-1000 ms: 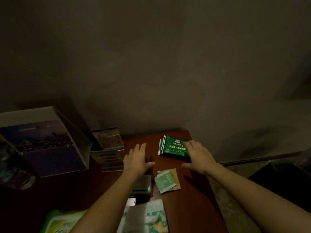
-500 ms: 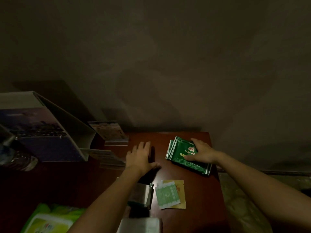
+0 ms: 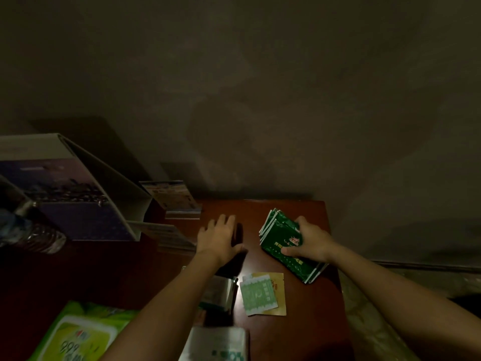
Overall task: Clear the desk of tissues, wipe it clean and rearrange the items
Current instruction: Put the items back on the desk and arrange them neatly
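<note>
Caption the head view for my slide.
Right hand grips a stack of green packets; left hand rests open on the desk.

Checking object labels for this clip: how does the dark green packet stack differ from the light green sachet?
The dark green packet stack is several packets fanned together; the light green sachet is single and smaller. The right hand grips the stack; the sachet lies untouched on a yellow sachet. Both are flat and green.

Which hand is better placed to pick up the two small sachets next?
Probably left: the left hand lies flat and free, just behind the sachets, while the right hand grips the green packets.
</note>
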`<state>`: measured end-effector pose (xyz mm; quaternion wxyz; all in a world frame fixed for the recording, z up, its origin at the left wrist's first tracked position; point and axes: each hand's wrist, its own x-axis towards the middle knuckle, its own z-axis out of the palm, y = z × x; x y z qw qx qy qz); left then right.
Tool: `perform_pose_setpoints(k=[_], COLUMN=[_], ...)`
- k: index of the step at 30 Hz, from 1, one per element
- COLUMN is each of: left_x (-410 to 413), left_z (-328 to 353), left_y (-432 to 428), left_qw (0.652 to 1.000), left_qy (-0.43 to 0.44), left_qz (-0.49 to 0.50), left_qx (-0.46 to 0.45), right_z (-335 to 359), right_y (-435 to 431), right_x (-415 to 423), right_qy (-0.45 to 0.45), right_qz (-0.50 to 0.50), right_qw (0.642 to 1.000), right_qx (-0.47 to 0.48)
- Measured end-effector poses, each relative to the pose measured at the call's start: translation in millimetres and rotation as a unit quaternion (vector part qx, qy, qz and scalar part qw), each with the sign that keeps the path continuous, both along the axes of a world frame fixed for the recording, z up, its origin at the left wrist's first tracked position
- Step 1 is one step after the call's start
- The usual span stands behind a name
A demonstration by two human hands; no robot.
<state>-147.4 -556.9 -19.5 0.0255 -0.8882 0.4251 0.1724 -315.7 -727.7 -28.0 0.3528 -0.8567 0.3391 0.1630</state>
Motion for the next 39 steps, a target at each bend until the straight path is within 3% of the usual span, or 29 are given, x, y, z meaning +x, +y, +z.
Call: perform_pose_setpoints(k=[11, 20, 25, 30, 39], left_x=[-30, -75, -111, -139, -174], left_z=[45, 83, 84, 81, 81], left_y=[39, 144, 228, 287, 316], left_qw=[0.998, 0.996, 0.997, 0.998, 0.999], left_qy=[-0.043, -0.042, -0.046, -0.023, -0.006], left_qz=[-0.028, -0.014, -0.028, -0.026, -0.026], left_qx=[-0.027, -0.083, -0.062, -0.048, -0.021], right_z=[49, 102, 103, 97, 89], right_y=[30, 138, 219, 278, 291], right_x=[-56, -115, -153, -192, -219], right_qy=[-0.056, -0.06, -0.032, -0.041, 0.004], right_qz=[-0.077, -0.07, -0.035, -0.07, -0.012], right_qw=[0.995, 0.989, 0.992, 0.987, 0.991], right_qx=[0.038, 0.115, 0.119, 0.139, 0.132])
